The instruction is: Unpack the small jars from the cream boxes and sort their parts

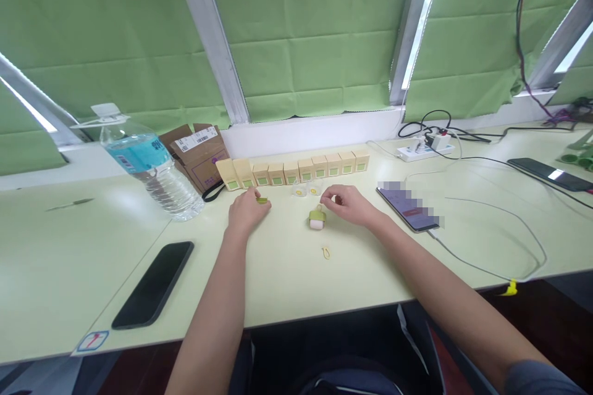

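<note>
My left hand (247,210) rests on the pale green table (287,271) with its fingers curled round a small green piece (262,200). My right hand (348,202) is pinched, fingers together, just right of a small green-and-white charm (317,219) with a loop; what the fingertips hold is too small to name. A tiny yellow loop (327,252) lies nearer to me. Behind the hands stands a row of several small cream boxes (296,170) with green labels. Two little clear packets (306,190) lie in front of that row.
A big water bottle (148,163) and a brown cardboard box (197,154) stand at the left. A black phone (154,284) lies front left, a lit phone (407,207) on a cable at right. A power strip (424,149), cables and another dark phone (549,174) sit far right.
</note>
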A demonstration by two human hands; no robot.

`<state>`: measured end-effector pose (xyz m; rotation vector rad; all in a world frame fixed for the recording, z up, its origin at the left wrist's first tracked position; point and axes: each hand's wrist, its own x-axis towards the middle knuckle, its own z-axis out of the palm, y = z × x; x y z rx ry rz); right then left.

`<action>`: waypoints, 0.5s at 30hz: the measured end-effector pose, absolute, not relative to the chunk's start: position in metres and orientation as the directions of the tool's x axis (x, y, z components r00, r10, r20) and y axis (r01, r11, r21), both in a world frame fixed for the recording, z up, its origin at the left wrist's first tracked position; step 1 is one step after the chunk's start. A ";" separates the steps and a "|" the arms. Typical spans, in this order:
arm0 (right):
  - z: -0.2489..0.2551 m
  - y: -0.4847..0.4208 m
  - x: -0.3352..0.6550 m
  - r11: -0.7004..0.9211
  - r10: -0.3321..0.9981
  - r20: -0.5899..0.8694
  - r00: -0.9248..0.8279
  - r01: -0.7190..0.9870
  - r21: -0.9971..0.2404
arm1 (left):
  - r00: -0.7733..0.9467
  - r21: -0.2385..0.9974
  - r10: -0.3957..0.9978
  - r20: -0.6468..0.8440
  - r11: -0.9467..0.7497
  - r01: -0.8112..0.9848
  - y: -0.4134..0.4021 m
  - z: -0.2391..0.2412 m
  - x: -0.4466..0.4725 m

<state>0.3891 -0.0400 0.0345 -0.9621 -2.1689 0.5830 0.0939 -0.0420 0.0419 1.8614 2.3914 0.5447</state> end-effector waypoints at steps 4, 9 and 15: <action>0.033 -0.039 0.389 0.630 0.766 0.408 -0.497 0.452 -0.632 | -0.256 0.249 0.955 0.150 0.214 0.945 -0.043 0.042 0.085; 0.030 -0.038 0.388 0.626 0.769 0.415 -0.487 0.440 -0.644 | -0.243 0.208 0.961 0.129 0.213 0.955 -0.045 0.041 0.084; 0.028 -0.038 0.387 0.598 0.789 0.372 -0.489 0.468 -0.651 | -0.280 0.231 0.909 0.310 0.213 0.949 -0.045 0.041 0.100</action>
